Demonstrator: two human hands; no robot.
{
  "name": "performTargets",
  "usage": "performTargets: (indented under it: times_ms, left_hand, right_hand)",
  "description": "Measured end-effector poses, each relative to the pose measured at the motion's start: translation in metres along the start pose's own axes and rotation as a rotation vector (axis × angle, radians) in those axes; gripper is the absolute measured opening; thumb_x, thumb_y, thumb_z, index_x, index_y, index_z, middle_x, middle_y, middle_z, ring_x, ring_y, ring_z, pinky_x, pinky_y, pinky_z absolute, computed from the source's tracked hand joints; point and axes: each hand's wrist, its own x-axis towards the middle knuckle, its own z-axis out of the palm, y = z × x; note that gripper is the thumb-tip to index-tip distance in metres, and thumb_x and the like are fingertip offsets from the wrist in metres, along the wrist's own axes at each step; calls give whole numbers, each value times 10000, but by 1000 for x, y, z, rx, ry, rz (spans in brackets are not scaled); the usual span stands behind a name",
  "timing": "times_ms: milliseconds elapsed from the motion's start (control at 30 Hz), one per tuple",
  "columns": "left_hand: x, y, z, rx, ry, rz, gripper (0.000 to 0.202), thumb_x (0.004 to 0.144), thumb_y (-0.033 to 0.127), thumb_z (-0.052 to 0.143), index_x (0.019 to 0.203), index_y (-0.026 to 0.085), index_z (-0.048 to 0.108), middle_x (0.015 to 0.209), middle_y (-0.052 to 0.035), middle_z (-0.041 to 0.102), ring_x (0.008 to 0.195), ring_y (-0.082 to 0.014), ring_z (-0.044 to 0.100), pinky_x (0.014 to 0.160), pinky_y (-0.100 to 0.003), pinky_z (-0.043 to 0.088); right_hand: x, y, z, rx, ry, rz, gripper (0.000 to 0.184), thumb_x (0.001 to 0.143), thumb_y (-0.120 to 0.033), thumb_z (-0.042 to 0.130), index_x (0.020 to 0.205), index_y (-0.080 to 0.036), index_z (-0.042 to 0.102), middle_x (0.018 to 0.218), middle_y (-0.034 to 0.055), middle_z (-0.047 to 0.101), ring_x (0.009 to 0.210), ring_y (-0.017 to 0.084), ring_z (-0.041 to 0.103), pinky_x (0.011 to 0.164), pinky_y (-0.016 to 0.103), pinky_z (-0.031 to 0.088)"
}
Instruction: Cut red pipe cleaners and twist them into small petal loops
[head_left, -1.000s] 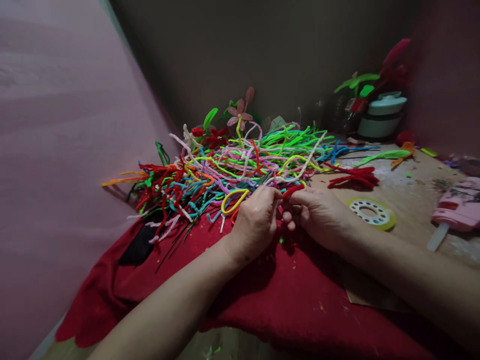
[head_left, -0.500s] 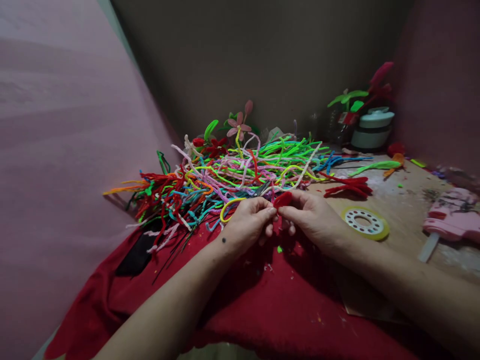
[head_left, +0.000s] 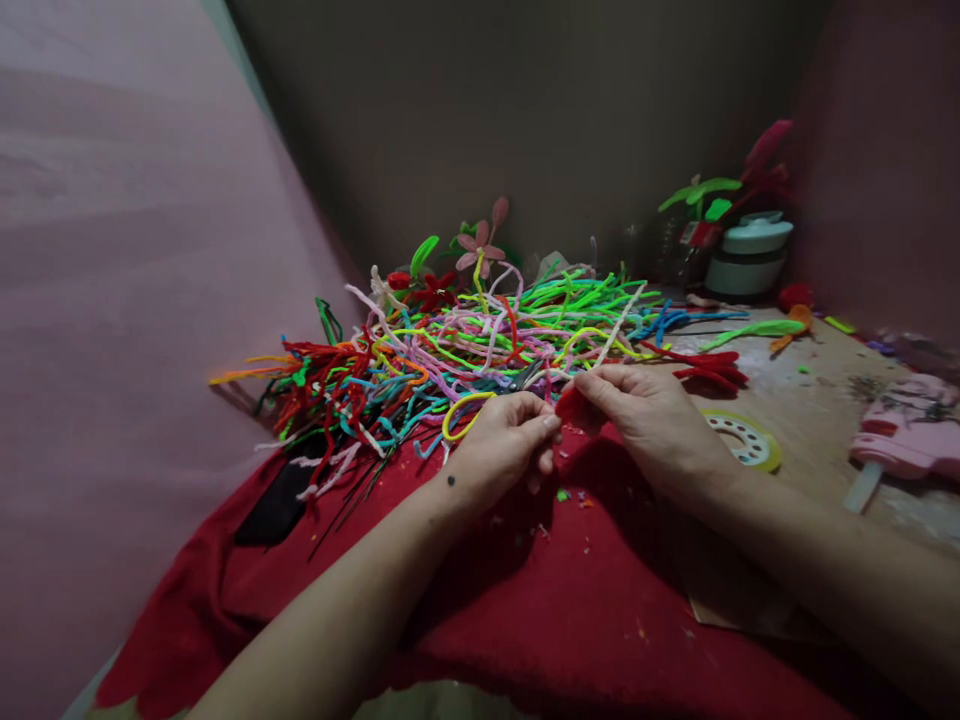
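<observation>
Between my hands is a red fuzzy pipe-cleaner petal. My left hand pinches its left end between thumb and forefinger. My right hand grips the upper right part, and its fingers cover some of the red piece. Both hands are held above a red cloth. Just behind them spreads a tangled heap of colourful pipe cleaners. By my left hand lie scissors with a yellow handle loop, their blades partly buried in the heap.
A roll of tape lies right of my right hand, partly covered by it. Farther right is a pink popsicle-shaped object. A lidded container and pipe-cleaner flowers stand at the back. A black flat object lies at left.
My right hand has shifted slightly up and right, now covering more of the tape roll. The red petal is turned and more hidden by its fingers. My left hand has barely moved.
</observation>
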Motion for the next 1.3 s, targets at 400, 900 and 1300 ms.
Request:
performTargets:
  times_ms: [400,900,1300]
  left_hand:
    - [-1,0,1,-16,66,53,97,795,243,535,753,163,501,463,65,487,329,-51,424,350,-167,373]
    - [-2,1,-1,-143,-1,55,136,755,266,596,763,133,569,453,45,530,326,-73,465,345,-197,417]
    - [-4,2,6,-103,55,41,113,807,235,519,737,154,482,450,47,530,315,-72,462,344,-183,400]
  right_hand:
    - [1,10,2,164,-41,97,228,754,-351,618,636,-159,586,545,-18,558,468,78,476,456,206,358]
    - [4,18,0,367,-81,160,254,708,-397,662,646,-160,597,596,19,591,531,116,528,546,251,428]
    - [0,13,4,476,-92,117,222,741,-380,637,663,-173,620,585,6,607,502,115,543,537,255,444]
